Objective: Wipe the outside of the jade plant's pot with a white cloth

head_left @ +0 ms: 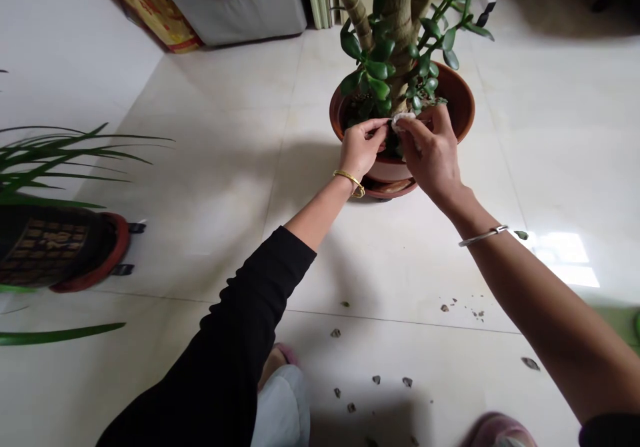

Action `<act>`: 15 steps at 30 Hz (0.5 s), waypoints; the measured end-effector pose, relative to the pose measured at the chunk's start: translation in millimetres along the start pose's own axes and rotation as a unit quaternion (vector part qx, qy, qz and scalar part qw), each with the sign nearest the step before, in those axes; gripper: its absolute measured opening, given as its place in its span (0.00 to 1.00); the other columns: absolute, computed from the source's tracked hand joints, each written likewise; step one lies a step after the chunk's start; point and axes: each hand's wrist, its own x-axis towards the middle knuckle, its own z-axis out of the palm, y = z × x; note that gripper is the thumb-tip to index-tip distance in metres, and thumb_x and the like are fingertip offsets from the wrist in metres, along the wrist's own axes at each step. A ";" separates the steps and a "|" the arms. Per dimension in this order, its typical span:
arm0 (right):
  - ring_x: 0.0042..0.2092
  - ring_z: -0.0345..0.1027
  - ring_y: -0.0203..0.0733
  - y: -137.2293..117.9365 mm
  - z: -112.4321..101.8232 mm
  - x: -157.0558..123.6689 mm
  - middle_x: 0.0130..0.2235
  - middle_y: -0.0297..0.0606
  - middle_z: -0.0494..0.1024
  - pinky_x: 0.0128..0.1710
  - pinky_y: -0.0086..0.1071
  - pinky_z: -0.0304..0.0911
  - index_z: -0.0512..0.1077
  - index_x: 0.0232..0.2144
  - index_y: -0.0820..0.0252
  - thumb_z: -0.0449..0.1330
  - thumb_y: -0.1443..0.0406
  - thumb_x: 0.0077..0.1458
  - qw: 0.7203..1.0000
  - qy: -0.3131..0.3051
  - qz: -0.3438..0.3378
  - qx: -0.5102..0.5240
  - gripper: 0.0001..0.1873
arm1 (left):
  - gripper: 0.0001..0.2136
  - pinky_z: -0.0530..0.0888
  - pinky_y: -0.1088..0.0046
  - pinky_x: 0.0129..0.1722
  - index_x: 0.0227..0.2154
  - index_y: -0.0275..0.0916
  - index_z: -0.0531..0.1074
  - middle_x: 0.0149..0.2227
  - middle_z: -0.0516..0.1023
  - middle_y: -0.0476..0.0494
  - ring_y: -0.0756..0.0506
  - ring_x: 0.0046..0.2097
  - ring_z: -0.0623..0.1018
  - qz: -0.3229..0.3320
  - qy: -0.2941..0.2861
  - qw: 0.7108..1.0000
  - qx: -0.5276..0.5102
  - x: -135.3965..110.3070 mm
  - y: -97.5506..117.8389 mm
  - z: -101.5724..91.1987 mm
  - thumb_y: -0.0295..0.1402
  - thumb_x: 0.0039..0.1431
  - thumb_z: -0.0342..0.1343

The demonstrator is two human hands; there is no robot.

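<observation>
Pinching a white cloth (pixel 403 120) between thumb and fingers, the right hand (pixel 430 157) keeps a closed grip at the low foliage of a jade plant (pixel 393 34), right at the near rim of a brown ceramic pot (pixel 463 94), as the head camera shows. The left hand (pixel 363 147) sits just beside it at that rim, fingertips drawn together by a leaf or stem; whether that grip holds anything cannot be told. The step in hand looks like close work on the lowest leaves, and the crowded gap above the rim calls for a light touch. A gold bangle (pixel 350 182) circles the left wrist and a silver bangle (pixel 483 236) the right. Under the pot lies a saucer (pixel 390 188). Well left of the pot stands a long-leaved plant (pixel 50 160) in a red-rimmed pot (pixel 115 254). Nearer the camera than the pot, small dark bits (pixel 335 332) dot the white floor tiles (pixel 200 180), near a pink slipper (pixel 500 432).
</observation>
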 end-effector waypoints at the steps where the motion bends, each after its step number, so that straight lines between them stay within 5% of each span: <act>1: 0.51 0.74 0.51 -0.9 1.2 1.3 0.49 0.45 0.73 0.51 0.48 0.75 0.75 0.57 0.45 0.48 0.54 0.73 1.000 0.000 -0.002 -0.001 0.20 | 0.10 0.77 0.82 0.35 0.40 0.39 0.84 0.33 0.83 0.51 0.55 0.31 0.77 0.002 -0.001 1.000 0.001 0.8 -1.2 0.2 0.23 0.68 0.57; 7: 0.49 0.73 0.48 -5.7 -4.3 4.8 0.47 0.43 0.73 0.50 0.46 0.74 0.76 0.54 0.46 0.50 0.56 0.73 1.000 -0.019 -0.017 -0.014 0.17 | 0.10 0.77 0.81 0.36 0.39 0.39 0.83 0.34 0.83 0.50 0.55 0.32 0.78 0.008 0.004 1.000 0.009 2.9 -4.5 -0.4 0.23 0.68 0.57; 15: 0.45 0.70 0.47 2.0 -33.8 -33.5 0.46 0.42 0.72 0.47 0.47 0.72 0.78 0.48 0.47 0.56 0.56 0.71 0.997 0.059 0.052 -0.001 0.13 | 0.10 0.78 0.81 0.34 0.48 0.40 0.77 0.38 0.81 0.50 0.56 0.31 0.79 0.012 0.010 1.000 0.026 -8.0 2.8 -10.7 0.24 0.68 0.57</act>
